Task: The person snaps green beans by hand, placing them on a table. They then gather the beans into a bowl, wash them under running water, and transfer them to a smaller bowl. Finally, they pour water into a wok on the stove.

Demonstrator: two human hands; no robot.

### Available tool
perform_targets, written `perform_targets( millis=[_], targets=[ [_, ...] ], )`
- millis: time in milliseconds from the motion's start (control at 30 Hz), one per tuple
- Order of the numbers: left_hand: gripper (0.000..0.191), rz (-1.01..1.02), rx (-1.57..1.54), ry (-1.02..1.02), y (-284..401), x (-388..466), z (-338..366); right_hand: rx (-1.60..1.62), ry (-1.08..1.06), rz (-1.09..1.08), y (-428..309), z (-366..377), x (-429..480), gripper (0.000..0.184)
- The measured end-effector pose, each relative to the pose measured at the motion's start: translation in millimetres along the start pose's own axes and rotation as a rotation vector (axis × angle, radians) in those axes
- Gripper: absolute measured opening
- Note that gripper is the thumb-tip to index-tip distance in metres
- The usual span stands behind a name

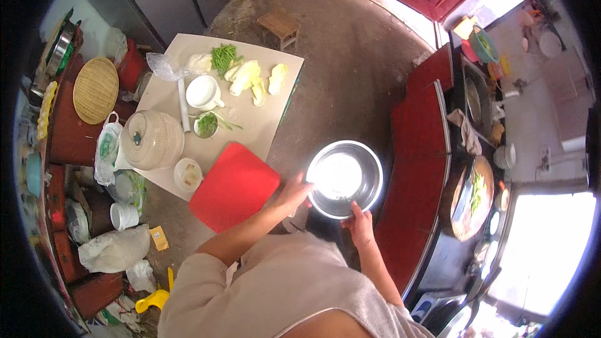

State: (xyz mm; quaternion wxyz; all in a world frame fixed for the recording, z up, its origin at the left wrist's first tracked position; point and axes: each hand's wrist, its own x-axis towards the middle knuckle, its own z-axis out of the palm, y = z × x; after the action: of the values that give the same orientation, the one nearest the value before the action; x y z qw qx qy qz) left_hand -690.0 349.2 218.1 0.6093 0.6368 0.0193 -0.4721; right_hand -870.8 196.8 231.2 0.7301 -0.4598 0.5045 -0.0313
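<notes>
Between my hands is a shiny stainless steel bowl (374, 183), held over the floor with its mouth facing up. My left hand (299, 191) grips its left rim, and my right hand (360, 226) clasps the near rim with the thumb on top. A bright white patch fills much of the bowl; glare hides whether that is contents or reflection. Left of my left forearm is a red, flat, rounded panel (235, 188), perhaps a stool seat, overlapping the corner of the table (249, 126).
On the table are cabbage leaves (245, 77), green beans (224, 57), a white pot (203, 91), a bowl of greens (206, 125) and a domed cover (152, 141). Red cabinets (413, 169) run along the right, under a round chopping board (483, 216). A wooden stool (280, 26) stands beyond.
</notes>
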Motion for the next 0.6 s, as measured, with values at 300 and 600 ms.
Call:
perform_targets(
  millis=[300,600],
  targets=[
    [0.061,0.056,-0.295,0.24,90,106,49,-0.487,-0.288,-0.062,-188,3,187,0.045],
    [0.063,0.064,-0.82,0.618,132,213,-7,-0.73,-0.86,-0.263,-341,158,330,0.06]
  ],
)
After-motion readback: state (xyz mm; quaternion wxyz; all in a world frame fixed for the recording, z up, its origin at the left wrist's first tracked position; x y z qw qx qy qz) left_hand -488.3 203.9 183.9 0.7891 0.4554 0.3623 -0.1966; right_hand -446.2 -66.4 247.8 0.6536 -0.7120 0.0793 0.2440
